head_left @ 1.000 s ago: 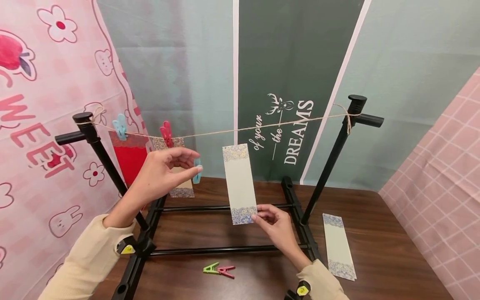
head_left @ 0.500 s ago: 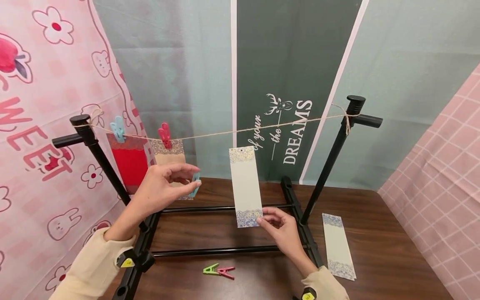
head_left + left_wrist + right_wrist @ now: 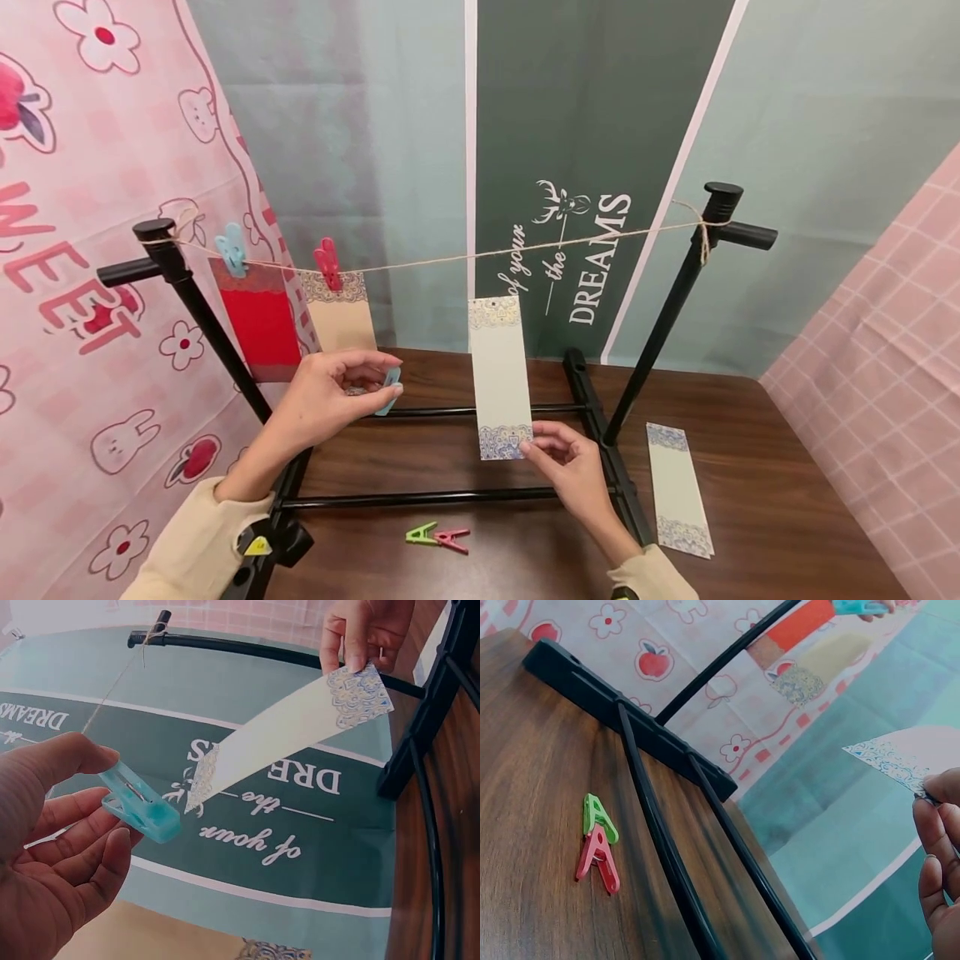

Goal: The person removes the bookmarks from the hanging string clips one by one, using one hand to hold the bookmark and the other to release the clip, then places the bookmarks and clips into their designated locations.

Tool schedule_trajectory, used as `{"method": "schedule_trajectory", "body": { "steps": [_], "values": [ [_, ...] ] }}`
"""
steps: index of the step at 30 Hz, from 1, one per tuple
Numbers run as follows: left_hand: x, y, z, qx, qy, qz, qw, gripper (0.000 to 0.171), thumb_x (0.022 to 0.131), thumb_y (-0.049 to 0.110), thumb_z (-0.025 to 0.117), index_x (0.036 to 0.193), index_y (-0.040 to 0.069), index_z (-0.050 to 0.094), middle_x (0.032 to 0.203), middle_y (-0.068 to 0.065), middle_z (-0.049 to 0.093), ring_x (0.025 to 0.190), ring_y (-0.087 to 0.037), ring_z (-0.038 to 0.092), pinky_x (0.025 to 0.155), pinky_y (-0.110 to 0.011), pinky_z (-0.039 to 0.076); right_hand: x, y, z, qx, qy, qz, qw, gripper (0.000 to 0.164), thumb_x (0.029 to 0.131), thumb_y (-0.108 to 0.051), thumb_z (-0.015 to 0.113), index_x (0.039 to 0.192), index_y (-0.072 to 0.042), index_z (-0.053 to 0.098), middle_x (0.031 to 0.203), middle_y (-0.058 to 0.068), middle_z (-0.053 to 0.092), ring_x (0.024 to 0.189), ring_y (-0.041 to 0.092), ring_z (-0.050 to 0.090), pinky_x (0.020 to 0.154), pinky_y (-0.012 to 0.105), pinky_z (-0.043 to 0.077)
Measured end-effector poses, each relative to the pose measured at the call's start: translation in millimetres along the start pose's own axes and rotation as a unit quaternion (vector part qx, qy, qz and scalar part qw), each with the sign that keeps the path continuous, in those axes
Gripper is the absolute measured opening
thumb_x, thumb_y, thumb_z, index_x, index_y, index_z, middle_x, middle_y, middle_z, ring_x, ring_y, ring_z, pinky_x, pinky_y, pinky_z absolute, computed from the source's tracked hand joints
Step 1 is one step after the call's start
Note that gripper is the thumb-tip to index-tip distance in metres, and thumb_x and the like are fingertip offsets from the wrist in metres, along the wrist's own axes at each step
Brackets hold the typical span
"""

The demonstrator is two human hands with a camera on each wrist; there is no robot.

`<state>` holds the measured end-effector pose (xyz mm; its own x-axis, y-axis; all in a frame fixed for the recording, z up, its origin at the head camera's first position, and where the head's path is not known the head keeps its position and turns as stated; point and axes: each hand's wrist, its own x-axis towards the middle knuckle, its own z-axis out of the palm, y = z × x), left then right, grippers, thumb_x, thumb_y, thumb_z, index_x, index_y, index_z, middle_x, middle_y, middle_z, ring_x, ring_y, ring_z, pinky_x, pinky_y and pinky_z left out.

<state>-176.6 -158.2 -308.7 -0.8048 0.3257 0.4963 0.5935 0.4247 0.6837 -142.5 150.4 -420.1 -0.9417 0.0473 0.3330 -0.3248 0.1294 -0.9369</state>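
Observation:
My left hand (image 3: 333,392) pinches a light blue clothespin (image 3: 142,802) between thumb and fingers, in front of the hanging tan card. My right hand (image 3: 573,467) pinches the lower right corner of a white card (image 3: 501,375) with blue lace-patterned ends. The card stands nearly upright, its top edge below the twine (image 3: 450,260). On the twine at left, a blue clothespin (image 3: 231,250) holds a red card (image 3: 260,325). Beside it a pink clothespin (image 3: 327,263) holds the tan card (image 3: 341,323), whose lower part is hidden behind my left hand.
A black frame with two posts (image 3: 663,317) and low crossbars (image 3: 420,499) carries the twine. A green clothespin (image 3: 422,533) and a pink-red clothespin (image 3: 452,541) lie on the wooden table (image 3: 780,467). More white cards (image 3: 678,492) lie at right. Printed cloths hang around.
My right hand has shifted the white card right and slightly down. My left hand has come lower with the blue clothespin, uncovering more of the tan card.

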Motion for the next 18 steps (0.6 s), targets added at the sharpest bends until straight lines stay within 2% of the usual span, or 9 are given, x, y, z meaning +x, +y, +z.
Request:
{"method": "schedule_trajectory", "body": {
  "steps": [8,18],
  "values": [
    [-9.2,-7.6,4.3,0.0,0.005,-0.038,0.9993,0.029,0.079,0.013,0.082,0.106,0.01,0.073,0.093,0.002,0.071,0.073,-0.011,0.066,0.066,-0.027,0.055,-2,2,-5,-0.015,0.009,0.005,1.0,0.021,0.08,0.008,0.074,0.1,0.006,0.068,0.076,0.014,0.069,0.068,0.011,0.064,0.062,0.021,0.051],
    [-13.6,-17.0,10.6,0.005,0.007,-0.044,0.999,0.028,0.078,0.016,0.083,0.105,0.013,0.074,0.092,0.006,0.07,0.074,-0.012,0.062,0.065,-0.027,0.053,-6,2,-13,-0.019,0.022,0.006,1.0,0.021,0.08,0.01,0.073,0.1,0.008,0.067,0.075,0.015,0.069,0.068,0.01,0.064,0.063,0.021,0.051]
  ]
}}
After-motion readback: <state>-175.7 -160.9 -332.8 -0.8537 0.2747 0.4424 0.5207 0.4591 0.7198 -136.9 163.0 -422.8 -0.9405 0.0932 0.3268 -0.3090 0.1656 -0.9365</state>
